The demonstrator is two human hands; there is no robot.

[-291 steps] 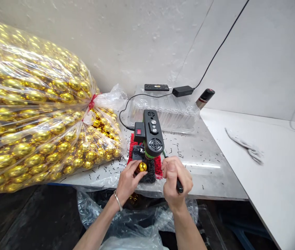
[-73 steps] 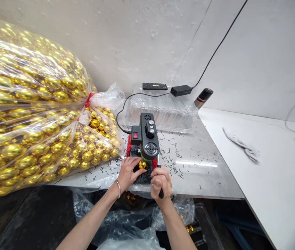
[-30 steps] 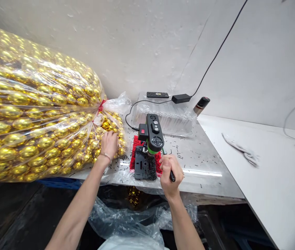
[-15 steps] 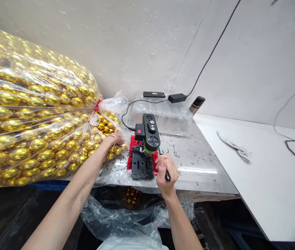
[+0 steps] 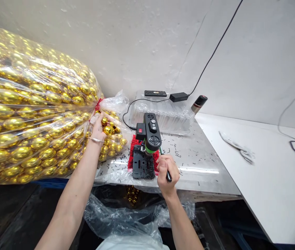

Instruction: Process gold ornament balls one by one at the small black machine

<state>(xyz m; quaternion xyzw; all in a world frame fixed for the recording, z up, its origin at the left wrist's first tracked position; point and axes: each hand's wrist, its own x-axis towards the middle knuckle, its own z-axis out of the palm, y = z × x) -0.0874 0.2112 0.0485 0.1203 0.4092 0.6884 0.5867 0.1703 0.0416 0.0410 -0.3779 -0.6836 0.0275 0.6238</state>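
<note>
A big clear plastic bag (image 5: 66, 114) full of shiny gold balls lies on the left, its neck tied with red. At the opening beside the tie, my left hand (image 5: 99, 129) has its fingers curled around several gold balls (image 5: 108, 130), and more lie in loose plastic below. My right hand (image 5: 167, 170) grips the black lever handle (image 5: 168, 177) of a small bench press (image 5: 152, 133). That press has a black head with a green band and a slotted black base plate (image 5: 142, 164) standing on a red mat (image 5: 131, 156).
Dark shreds litter the metal tabletop (image 5: 194, 156). Behind the press is a clear plastic tray (image 5: 163, 116), with a remote (image 5: 155, 93) and a power adapter (image 5: 179, 97) on it. A spray can (image 5: 198, 104) leans nearby. Gloves (image 5: 237, 146) lie on the white table (image 5: 264, 180). Gold balls (image 5: 132, 195) sit below the edge.
My left hand has moved up and left, from the front of the loose gold balls toward the tied neck, and now has balls in its fingers. My right hand stays on the lever.
</note>
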